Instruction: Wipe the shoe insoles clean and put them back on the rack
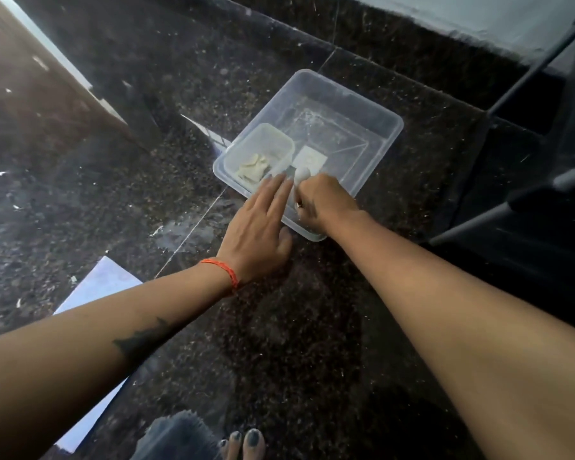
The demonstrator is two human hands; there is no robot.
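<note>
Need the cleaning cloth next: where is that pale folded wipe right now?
Head view, centre: the folded wipe lies inside the small tub, in the clear bin's near-left corner, just beyond the left hand fingertips.

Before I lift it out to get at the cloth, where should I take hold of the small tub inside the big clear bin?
Probably grip the small tub by its rim, from above, fingers over the two long sides. It sits upright in the big clear bin, tight in the near left corner, so the sides are hard to reach. The left hand is nearest.
</note>
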